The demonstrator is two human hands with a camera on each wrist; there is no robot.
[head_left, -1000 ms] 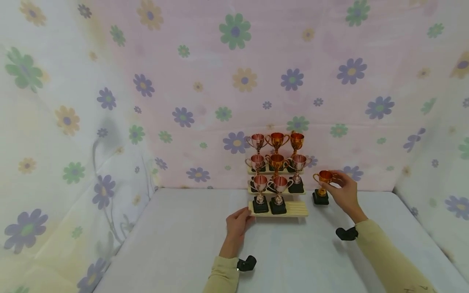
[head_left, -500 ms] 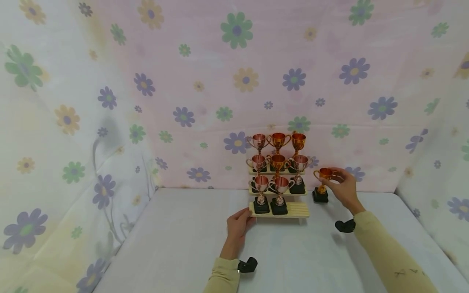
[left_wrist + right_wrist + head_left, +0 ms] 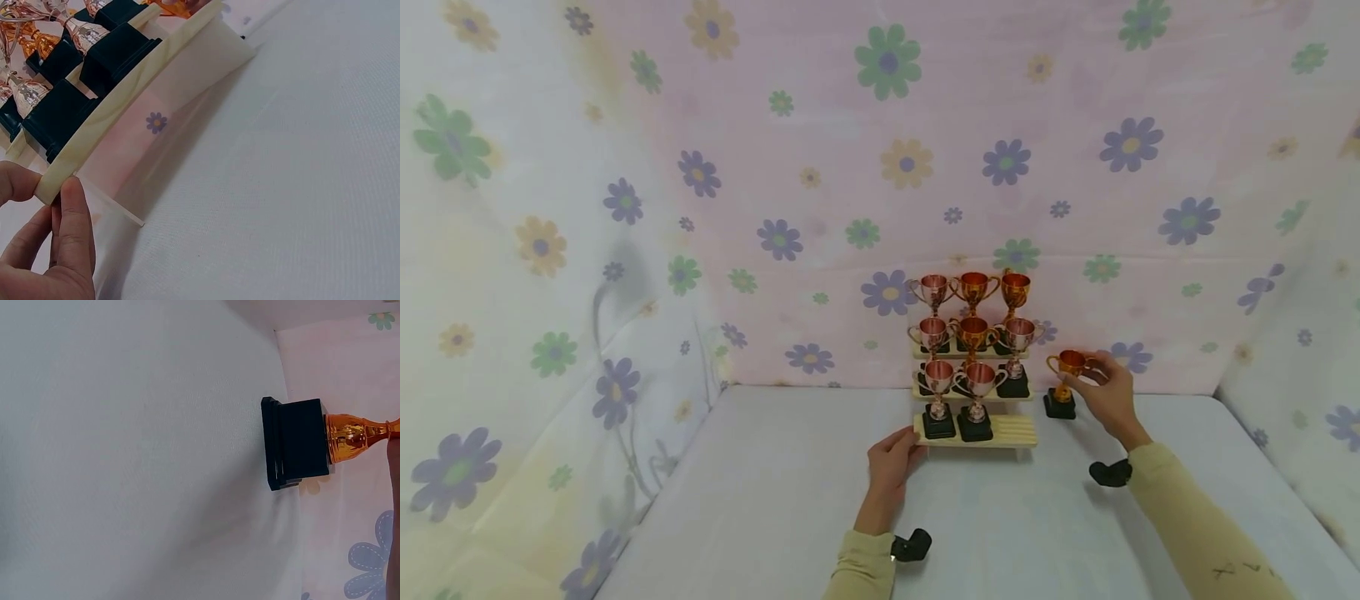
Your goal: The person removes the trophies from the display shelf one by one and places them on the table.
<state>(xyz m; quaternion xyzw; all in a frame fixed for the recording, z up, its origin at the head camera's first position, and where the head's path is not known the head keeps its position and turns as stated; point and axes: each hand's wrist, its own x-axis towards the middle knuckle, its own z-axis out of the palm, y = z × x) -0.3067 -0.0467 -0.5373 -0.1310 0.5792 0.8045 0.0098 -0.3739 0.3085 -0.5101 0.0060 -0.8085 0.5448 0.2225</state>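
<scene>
Gold trophy (image 3: 1062, 394) in right hand (image 3: 1112, 398), wooden stand (image 3: 1013, 430) pinched by left hand (image 3: 891, 462)

A tiered pale wooden display stand (image 3: 1017, 431) is on the white cloth-covered worktop (image 3: 760, 483), before the pink flowered cloth backdrop (image 3: 820, 133). Shiny rose-gold and gold two-handled trophies on square black bases (image 3: 981, 380) stand on it: three at the top, three midway, two at the bottom, left and centre. Right of it is another gold trophy on a black base (image 3: 1062, 395).

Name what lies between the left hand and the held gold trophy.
The head view shows the wooden front tier with two rose-gold trophies between them.
</scene>
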